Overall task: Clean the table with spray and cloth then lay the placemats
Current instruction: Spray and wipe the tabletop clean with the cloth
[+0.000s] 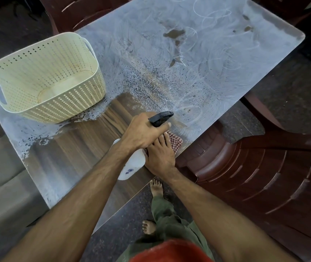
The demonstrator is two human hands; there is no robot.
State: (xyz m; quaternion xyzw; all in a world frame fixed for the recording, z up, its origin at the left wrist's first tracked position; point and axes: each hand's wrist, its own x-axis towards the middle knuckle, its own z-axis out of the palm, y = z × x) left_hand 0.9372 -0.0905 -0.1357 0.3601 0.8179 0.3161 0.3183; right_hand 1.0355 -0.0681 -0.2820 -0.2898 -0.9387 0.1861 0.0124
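Our left hand [143,133] gripping spray bottle [133,161] over table's [226,53] near edge, right hand [160,157] pressed flat on checked cloth [175,143] just beside it, empty basket [44,78] far left, table dusty.

A cream basket [44,78] is blocking the desk's [217,59] left side, while open surface is lying free across the far right.

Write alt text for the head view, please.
Left hand grips a white spray bottle aimed across the dusty table, while the right hand presses a checked cloth flat near the edge. A cream basket stands at left.
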